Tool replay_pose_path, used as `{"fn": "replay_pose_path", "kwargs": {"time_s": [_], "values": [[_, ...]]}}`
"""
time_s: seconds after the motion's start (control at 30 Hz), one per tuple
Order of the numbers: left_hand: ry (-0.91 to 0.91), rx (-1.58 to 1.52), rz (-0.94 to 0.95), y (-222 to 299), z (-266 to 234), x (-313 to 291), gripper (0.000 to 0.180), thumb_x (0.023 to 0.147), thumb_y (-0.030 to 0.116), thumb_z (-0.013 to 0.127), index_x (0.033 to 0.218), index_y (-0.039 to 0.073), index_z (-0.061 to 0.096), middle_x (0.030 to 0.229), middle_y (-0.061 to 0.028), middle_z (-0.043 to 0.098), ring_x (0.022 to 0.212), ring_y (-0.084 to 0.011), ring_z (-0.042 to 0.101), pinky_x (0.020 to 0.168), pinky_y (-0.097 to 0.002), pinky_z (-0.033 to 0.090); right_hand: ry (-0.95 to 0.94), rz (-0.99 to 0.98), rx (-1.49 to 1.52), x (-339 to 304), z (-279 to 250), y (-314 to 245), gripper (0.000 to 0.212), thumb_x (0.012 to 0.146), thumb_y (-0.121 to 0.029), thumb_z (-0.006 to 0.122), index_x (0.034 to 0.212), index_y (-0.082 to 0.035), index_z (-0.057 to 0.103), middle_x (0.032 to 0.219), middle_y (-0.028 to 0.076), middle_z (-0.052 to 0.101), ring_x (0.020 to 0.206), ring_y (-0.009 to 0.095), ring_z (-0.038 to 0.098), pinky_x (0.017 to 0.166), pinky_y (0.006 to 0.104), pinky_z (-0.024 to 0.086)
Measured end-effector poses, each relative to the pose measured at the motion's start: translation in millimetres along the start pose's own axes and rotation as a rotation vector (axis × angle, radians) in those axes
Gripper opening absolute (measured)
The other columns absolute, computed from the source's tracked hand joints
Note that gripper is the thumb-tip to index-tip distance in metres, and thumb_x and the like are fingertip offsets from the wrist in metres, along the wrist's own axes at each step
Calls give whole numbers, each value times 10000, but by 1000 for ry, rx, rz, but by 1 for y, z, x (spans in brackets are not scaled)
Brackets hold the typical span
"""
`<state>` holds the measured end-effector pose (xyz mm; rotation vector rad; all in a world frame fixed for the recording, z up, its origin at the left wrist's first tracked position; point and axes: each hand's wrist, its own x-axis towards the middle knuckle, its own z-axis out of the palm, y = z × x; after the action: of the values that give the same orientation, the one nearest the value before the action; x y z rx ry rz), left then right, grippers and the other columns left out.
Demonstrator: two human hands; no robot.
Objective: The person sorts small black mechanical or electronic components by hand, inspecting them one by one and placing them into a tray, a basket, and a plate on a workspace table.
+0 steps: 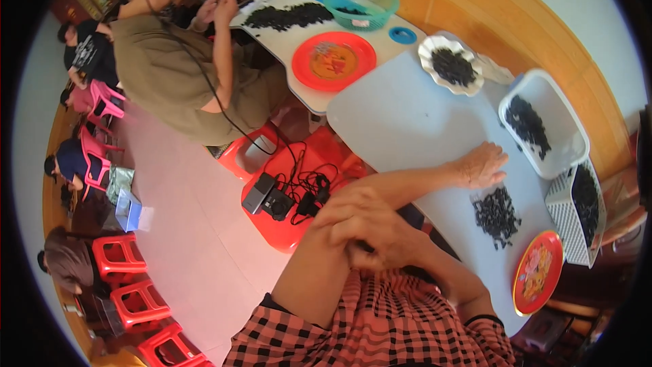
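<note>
My left arm reaches across to the right, and my left hand (483,165) rests on the pale grey table (401,105), fingers loosely apart and nothing visible in them. Just nearer than it lies a loose pile of small black strips (497,217). Bent inward from the right, my right arm brings my right hand (370,228) onto my left arm near the elbow. Its fingers curl over the skin there, slightly blurred. To the right of my left hand stands a white plastic basket (574,105) with more black pieces in it.
A scalloped white dish (428,47), a second white basket (569,231) and a red patterned tray (538,273) surround the work area. Beyond are a red plate (302,61) and a green basket (380,1). A co-worker (170,75) sits at left; cables and black devices (277,202) lie on a red stool.
</note>
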<state>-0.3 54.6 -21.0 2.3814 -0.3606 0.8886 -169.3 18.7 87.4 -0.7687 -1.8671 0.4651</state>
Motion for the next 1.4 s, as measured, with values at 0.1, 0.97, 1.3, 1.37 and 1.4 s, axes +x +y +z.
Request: {"fn": "replay_pose_path", "kwargs": {"time_s": [0.1, 0.97, 1.3, 1.37, 1.4], "values": [[-28, 30, -3, 2, 0, -5, 301, 785, 261, 641, 855, 16, 481, 829, -156, 515, 797, -326, 523, 737, -421, 419, 37, -1, -158, -2, -5, 9, 324, 659, 31, 636, 950, -73, 538, 1046, 97, 617, 981, 298, 580, 891, 423, 414], [-76, 105, 30, 4, -2, -3, 269, 797, 251, 642, 823, 27, 495, 862, -142, 489, 819, -307, 508, 739, -404, 425, 5, -23, 175, -4, 13, -48, 522, 637, -141, 738, 1112, -50, 543, 1156, 108, 549, 1016, 285, 527, 859, 435, 380], [-80, 133, 8, 6, -4, -5, 304, 818, 307, 613, 777, 15, 541, 859, -138, 514, 815, -276, 521, 745, -386, 428, -45, -12, 103, -13, 11, -15, 575, 625, -119, 681, 1175, -120, 515, 1224, 65, 529, 1162, 281, 473, 929, 443, 344], [-85, 138, 7, 6, -5, -4, 300, 815, 303, 615, 777, 15, 539, 855, -139, 511, 809, -280, 519, 739, -388, 428, -43, 75, 47, -22, 1, -8, 531, 641, -78, 652, 1159, -115, 540, 1208, 52, 549, 1164, 275, 488, 940, 437, 357], [-85, 141, 7, 7, -4, -4, 297, 812, 298, 617, 777, 15, 538, 850, -140, 508, 804, -284, 517, 733, -390, 427, 26, 92, -79, -30, 4, 4, 506, 651, -59, 638, 1147, -112, 553, 1186, 51, 563, 1145, 269, 504, 935, 424, 365]]}}
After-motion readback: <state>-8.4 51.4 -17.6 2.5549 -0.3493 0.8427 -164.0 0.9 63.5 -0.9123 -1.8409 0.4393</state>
